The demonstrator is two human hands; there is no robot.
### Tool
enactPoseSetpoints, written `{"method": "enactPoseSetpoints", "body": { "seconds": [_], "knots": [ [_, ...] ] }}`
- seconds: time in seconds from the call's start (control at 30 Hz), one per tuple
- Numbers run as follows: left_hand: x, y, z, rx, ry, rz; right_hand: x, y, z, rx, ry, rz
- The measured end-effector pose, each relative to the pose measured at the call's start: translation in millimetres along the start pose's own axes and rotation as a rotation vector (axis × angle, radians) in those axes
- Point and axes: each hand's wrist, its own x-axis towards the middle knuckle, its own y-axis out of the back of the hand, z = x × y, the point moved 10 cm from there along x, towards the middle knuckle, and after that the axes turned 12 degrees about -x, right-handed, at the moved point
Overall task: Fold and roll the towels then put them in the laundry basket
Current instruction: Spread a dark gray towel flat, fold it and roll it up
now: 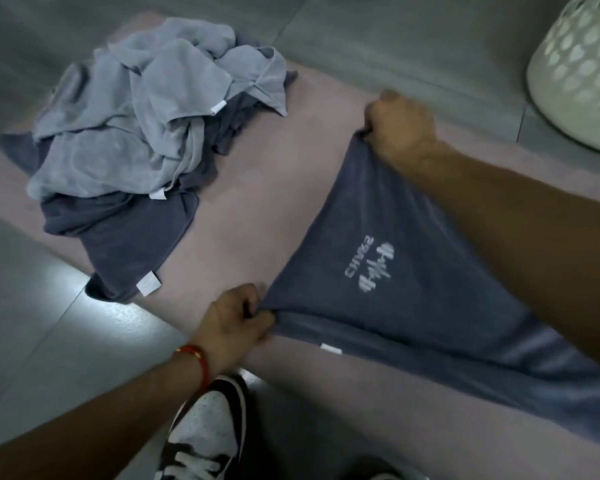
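Left hand (238, 320) and right hand (400, 128) each pinch a corner of the dark blue towel (378, 271), stretching it flat for folding.

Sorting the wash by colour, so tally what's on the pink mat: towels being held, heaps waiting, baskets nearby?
Dark blue towel held by left hand and right hand: 1
Heap of light and dark blue towels, individual count unclear: 1
White laundry basket: 1
Total: 3
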Motion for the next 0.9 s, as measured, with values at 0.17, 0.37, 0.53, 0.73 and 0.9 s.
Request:
{"method": "enactPoseSetpoints", "body": {
  "seconds": [0.17, 0.37, 0.53, 0.73, 0.9],
  "knots": [
    [29.7, 45.5, -5.2, -0.281, 0.048, 0.156, 46.2, 51.4, 5.5, 0.134, -0.039, 0.159],
    [46.9, 75.3, -24.0, -0.202, 0.079, 0.306, 52.5, 5.5, -27.7, 0.355, -0.064, 0.073],
    [51.4, 86.9, -38.4, -0.150, 0.114, 0.312, 35.9, -31.0, -62.9, 0.408, 0.096, -0.045],
    [53.1, 92.5, -38.7, -0.009, 0.149, 0.363, -36.1, -74.0, -95.8, 0.215, 0.348, -0.213],
    [49.3, 95.2, -21.8, 0.234, 0.068, 0.398, -160.1, -95.5, -94.7, 0.078, 0.440, -0.251]
  ]
}}
